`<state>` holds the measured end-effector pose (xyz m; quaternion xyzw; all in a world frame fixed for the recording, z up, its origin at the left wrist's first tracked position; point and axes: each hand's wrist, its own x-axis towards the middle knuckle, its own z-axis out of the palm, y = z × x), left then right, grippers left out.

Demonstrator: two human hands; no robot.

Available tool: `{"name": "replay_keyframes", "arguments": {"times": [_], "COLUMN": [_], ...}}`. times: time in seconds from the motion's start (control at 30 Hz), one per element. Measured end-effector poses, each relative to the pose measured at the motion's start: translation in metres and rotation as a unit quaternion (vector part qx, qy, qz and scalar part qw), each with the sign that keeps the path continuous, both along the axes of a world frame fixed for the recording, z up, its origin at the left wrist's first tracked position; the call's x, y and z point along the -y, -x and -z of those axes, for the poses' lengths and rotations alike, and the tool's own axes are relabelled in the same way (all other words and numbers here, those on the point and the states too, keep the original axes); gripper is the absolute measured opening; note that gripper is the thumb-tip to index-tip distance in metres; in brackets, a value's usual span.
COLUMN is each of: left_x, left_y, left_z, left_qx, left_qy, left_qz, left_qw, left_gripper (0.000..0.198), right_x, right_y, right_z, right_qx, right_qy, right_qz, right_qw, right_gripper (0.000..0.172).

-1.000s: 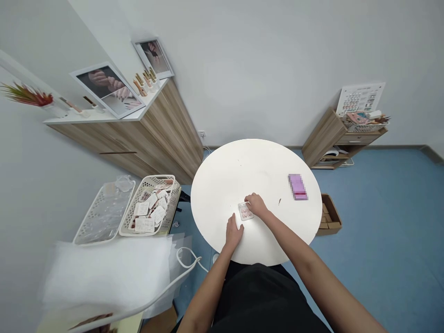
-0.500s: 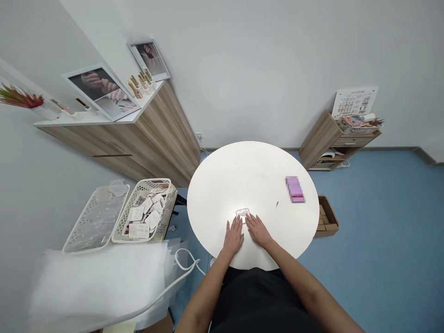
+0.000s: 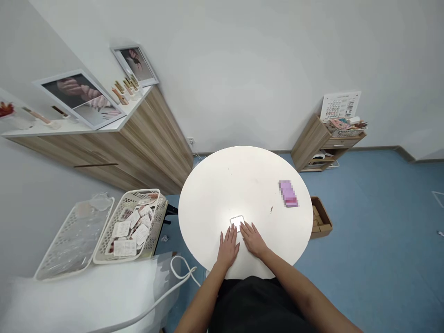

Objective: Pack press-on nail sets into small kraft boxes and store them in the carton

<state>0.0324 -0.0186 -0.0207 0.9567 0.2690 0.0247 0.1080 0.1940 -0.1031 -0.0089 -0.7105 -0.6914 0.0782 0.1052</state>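
My right hand (image 3: 253,239) lay open and flat, gripping nothing, its fingertips (image 3: 245,227) at the lower edge of a small clear plastic packet (image 3: 237,223) on a round white table (image 3: 208,199). My open left hand (image 3: 228,247) rested just beside it. The packet's pink contents, visible a second earlier, no longer showed. A careless slide of my fingers could knock it askew. Farther right sat a blurred pink box (image 3: 288,193); farther left, a white basket (image 3: 138,196) of packets.
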Motion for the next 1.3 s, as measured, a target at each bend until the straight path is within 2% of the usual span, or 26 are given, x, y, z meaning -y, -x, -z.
{"name": "replay_keyframes", "arguments": {"times": [0.1, 0.17, 0.27, 0.37, 0.5, 0.63, 0.83, 0.93, 1.03, 1.13, 1.2, 1.3], "left_x": [-0.006, -0.011, -0.022, -0.030, -0.032, -0.031, -0.028, -0.025, -0.026, -0.029, -0.029, -0.021], "left_y": [0.000, -0.002, -0.011, -0.020, -0.027, -0.028, -0.026, -0.025, -0.024, -0.017, -0.004, 0.037], "left_z": [-0.008, -0.015, -0.022, -0.025, -0.023, -0.016, 0.006, 0.007, 0.001, -0.007, -0.012, -0.021], "left_qx": [-0.029, -0.061, -0.117, -0.173, -0.213, -0.217, -0.179, -0.139, -0.089, -0.039, 0.032, 0.178], "left_qy": [0.011, 0.021, 0.044, 0.083, 0.101, 0.102, 0.121, 0.139, 0.164, 0.217, 0.237, 0.188], "left_qz": [-0.012, -0.074, -0.171, -0.212, -0.223, -0.225, -0.224, -0.221, -0.210, -0.204, -0.221, -0.280], "left_qw": [0.999, 0.995, 0.977, 0.958, 0.946, 0.944, 0.950, 0.955, 0.960, 0.954, 0.946, 0.924], "left_gripper": [0.074, 0.090, 0.114, 0.123, 0.129, 0.135, 0.138, 0.141, 0.138, 0.128, 0.104, 0.052], "right_x": [-0.009, -0.019, -0.035, -0.048, -0.060, -0.082, -0.125, -0.132, -0.132, -0.135, -0.141, -0.155], "right_y": [-0.006, -0.013, -0.023, -0.032, -0.043, -0.064, -0.103, -0.113, -0.108, -0.085, -0.060, -0.009], "right_z": [-0.005, -0.008, -0.007, -0.001, 0.008, 0.013, 0.023, 0.028, 0.028, 0.021, 0.013, -0.002], "right_qx": [-0.021, -0.046, -0.075, -0.098, -0.120, -0.112, -0.080, -0.054, -0.017, -0.019, -0.035, -0.061], "right_qy": [0.003, 0.010, 0.034, 0.061, 0.054, 0.027, 0.007, 0.022, 0.017, -0.029, -0.059, -0.091], "right_qz": [0.003, 0.006, 0.017, 0.018, -0.006, 0.018, 0.055, 0.053, 0.087, 0.067, 0.030, -0.040], "right_qw": [1.000, 0.999, 0.996, 0.993, 0.991, 0.993, 0.995, 0.997, 0.996, 0.997, 0.997, 0.993], "right_gripper": [0.053, 0.056, 0.072, 0.083, 0.081, 0.074, 0.069, 0.066, 0.065, 0.064, 0.063, 0.063]}}
